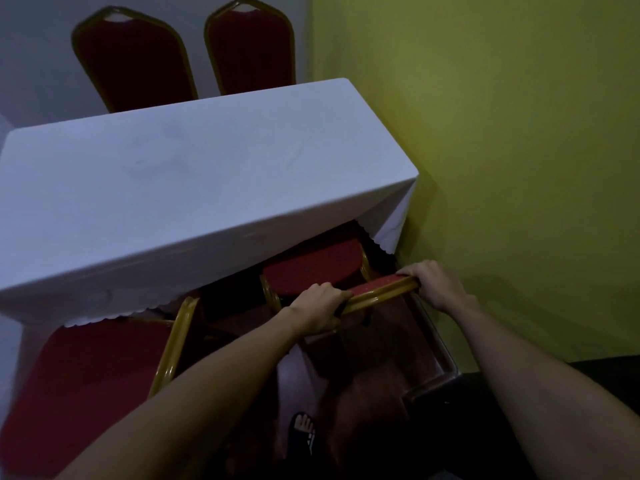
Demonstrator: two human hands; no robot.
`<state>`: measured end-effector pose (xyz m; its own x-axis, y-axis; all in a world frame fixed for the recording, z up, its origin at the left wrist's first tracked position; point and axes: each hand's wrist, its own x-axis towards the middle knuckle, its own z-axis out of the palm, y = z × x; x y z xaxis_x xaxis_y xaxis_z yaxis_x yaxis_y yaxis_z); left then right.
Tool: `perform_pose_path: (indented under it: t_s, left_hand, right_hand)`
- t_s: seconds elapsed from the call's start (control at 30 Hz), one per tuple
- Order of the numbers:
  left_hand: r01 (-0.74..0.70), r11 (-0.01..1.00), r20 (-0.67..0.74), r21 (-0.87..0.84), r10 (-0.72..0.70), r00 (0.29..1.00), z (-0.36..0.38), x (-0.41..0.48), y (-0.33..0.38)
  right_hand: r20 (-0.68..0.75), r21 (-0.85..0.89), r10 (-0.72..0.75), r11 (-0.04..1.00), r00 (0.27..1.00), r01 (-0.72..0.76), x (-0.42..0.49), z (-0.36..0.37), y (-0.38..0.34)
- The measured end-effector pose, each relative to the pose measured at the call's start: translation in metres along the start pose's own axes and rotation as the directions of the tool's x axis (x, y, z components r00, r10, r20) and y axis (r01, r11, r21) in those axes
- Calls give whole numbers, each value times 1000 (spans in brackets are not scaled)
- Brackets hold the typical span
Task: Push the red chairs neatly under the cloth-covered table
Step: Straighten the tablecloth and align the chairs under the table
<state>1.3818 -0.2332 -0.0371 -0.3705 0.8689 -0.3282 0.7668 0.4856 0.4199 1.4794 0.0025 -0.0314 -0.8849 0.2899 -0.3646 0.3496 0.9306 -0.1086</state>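
Observation:
A white cloth covers the long table (pixel 194 188). On its near side at the right, a red chair (pixel 311 268) with a gold frame has its seat partly under the cloth. My left hand (pixel 318 308) and my right hand (pixel 438 285) both grip the top of that chair's backrest. A second red chair (pixel 86 379) stands at the near left, its seat mostly out from under the table. Two more red chairs (pixel 135 60) (pixel 251 46) stand at the far side with their backs rising above the tabletop.
A yellow-green wall (pixel 519 150) runs close along the table's right end. A grey wall lies behind the far chairs. My foot in a dark sandal (pixel 304 433) stands on the reddish floor behind the gripped chair. A dark object sits at the lower right.

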Motion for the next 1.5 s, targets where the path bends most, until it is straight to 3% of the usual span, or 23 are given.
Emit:
perform_pose_path:
  t_s: [0.27,0.33,0.47,0.5,0.57,0.63,0.7,0.8,0.9,0.97,1.03,1.1,1.2,1.33,1.5]
  left_hand:
    - [-13,997,-18,-80,12,1000,8,14,17]
    - [4,994,-1,-109,-4,1000,11,14,14]
    - [76,993,192,-86,-58,980,-4,9,1]
    - [106,989,196,-104,-84,977,-12,4,-6]
    - [209,949,61,-234,-201,978,-31,-19,-29]
    - [293,877,-194,-381,-385,902,-47,-56,-58]
    - [345,797,-371,-495,-553,746,-51,-102,-84]
    - [425,686,-397,-591,-706,587,-33,-178,-109]
    - [490,591,-320,-640,-785,530,8,-247,-108]
    - [466,514,-230,-720,-811,538,36,-282,-99]
    - [463,461,-110,-757,-788,605,58,-301,-87]
    - [532,505,-42,-680,-751,659,77,-312,-77]
    - [604,634,-110,-483,-728,677,96,-310,-75]
    - [676,621,-129,-396,-767,628,101,-310,-71]
    - [607,727,-162,-321,-674,721,117,-328,-51]
  right_hand:
    - [-72,-20,97,995,993,-99,4,5,16]
    - [-18,-14,73,997,997,-73,7,2,15]
    - [250,63,32,997,968,-50,19,-25,9]
    - [266,99,31,993,963,-59,22,-32,5]
    - [213,149,-22,989,977,-11,31,-43,-20]
    - [127,163,-147,979,981,126,36,-44,-65]
    - [111,177,-295,946,949,273,36,-35,-119]
    - [134,184,-497,862,857,472,33,-7,-202]
    - [140,147,-667,745,731,651,24,16,-280]
    - [156,84,-743,666,650,741,19,29,-320]
    - [195,-20,-778,605,597,796,17,39,-345]
    - [206,-130,-805,541,556,831,16,48,-362]
    - [145,-218,-813,529,563,820,14,54,-371]
    - [135,-269,-835,488,534,831,9,55,-368]
    - [251,-224,-831,449,497,865,-3,60,-343]
